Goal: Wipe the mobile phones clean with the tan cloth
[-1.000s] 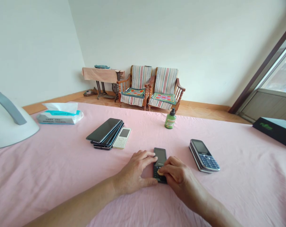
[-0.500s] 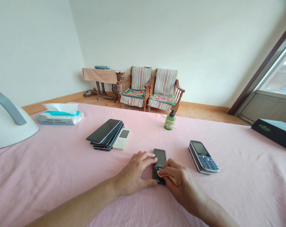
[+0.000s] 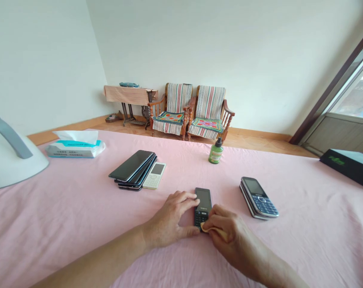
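Note:
A dark keypad mobile phone (image 3: 203, 198) lies face up on the pink cloth. My left hand (image 3: 168, 219) steadies it, fingertips on its left edge and thumb at its lower left corner. Bunched in my closed right hand (image 3: 228, 228) is a small yellowish cloth (image 3: 215, 230), pressed against the lower part of the keypad. Part of the keypad is hidden by my right fingers. To the right sits a small stack of phones with a blue keypad phone (image 3: 260, 198) on top.
Left of centre are several stacked smartphones (image 3: 132, 165) beside a white keypad phone (image 3: 154, 176). A green spray bottle (image 3: 216, 152) stands farther back. A tissue pack (image 3: 75, 149) and a white-grey appliance (image 3: 13, 160) are at left, a black box (image 3: 345, 166) at right. Two chairs (image 3: 210, 104) stand beyond.
My right hand has moved the cloth slightly down the keypad towards the phone's bottom edge, uncovering more upper keys. My left hand stays in place on the phone.

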Demonstrator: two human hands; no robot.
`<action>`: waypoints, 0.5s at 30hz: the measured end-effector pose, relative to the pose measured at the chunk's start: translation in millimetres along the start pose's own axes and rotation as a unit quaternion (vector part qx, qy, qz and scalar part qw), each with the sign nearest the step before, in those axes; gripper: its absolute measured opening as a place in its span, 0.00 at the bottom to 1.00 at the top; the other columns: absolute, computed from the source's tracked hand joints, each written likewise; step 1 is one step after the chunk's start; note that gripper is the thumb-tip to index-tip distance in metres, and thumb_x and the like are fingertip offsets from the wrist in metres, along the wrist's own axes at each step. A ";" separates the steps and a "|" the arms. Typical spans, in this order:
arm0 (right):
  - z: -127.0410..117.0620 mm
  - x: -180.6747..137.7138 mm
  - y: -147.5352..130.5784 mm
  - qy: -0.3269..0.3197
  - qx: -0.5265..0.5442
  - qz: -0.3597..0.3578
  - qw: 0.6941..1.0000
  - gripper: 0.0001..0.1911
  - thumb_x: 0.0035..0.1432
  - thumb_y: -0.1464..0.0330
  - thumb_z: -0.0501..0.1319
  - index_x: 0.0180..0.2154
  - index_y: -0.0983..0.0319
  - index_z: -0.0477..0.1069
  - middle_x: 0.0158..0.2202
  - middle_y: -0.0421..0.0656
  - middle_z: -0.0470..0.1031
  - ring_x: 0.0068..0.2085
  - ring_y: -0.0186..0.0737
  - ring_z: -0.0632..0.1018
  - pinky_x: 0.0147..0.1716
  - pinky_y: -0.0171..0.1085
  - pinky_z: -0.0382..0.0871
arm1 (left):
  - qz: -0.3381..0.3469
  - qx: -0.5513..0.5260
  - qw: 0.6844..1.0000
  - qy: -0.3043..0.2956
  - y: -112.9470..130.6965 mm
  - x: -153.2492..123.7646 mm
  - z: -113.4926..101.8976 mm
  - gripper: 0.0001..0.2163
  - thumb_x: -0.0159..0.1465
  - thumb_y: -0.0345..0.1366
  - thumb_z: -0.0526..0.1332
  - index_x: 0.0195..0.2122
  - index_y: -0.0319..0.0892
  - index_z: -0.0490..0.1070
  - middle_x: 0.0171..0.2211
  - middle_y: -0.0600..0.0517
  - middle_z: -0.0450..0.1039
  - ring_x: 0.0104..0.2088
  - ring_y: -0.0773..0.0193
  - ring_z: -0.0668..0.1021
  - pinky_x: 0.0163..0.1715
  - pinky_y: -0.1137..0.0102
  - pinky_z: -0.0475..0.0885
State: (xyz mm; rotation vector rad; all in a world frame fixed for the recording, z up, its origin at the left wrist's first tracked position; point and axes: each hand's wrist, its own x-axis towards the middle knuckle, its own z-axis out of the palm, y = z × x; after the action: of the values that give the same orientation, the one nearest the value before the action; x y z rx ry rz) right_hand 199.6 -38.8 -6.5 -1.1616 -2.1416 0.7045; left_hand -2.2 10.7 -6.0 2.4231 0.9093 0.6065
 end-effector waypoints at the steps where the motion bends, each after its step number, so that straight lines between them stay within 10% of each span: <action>1: -3.0 -1.2 -0.6 -0.010 0.007 0.000 1.000 0.17 0.52 0.84 0.53 0.31 0.60 0.74 0.33 0.40 0.69 0.33 0.32 0.72 0.32 0.30 0.64 | -0.001 0.001 1.000 0.000 0.1 0.1 -0.3 0.27 0.56 0.48 0.66 0.54 0.45 0.66 0.54 0.43 0.65 0.55 0.50 0.66 0.55 0.54 0.60; 15: -8.6 -0.1 12.4 0.042 0.007 0.031 0.999 0.14 0.54 0.81 0.53 0.33 0.61 0.74 0.33 0.40 0.69 0.33 0.33 0.73 0.33 0.31 0.64 | -0.001 0.000 1.000 0.004 1.1 0.0 0.2 0.28 0.54 0.49 0.67 0.54 0.45 0.67 0.53 0.44 0.66 0.55 0.50 0.67 0.54 0.55 0.61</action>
State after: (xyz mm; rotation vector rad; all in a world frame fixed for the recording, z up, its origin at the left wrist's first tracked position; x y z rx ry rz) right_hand 212.5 -31.5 -9.2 -1.2333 -2.0345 0.6854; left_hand -1.5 9.9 -5.6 2.4209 0.9163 0.6158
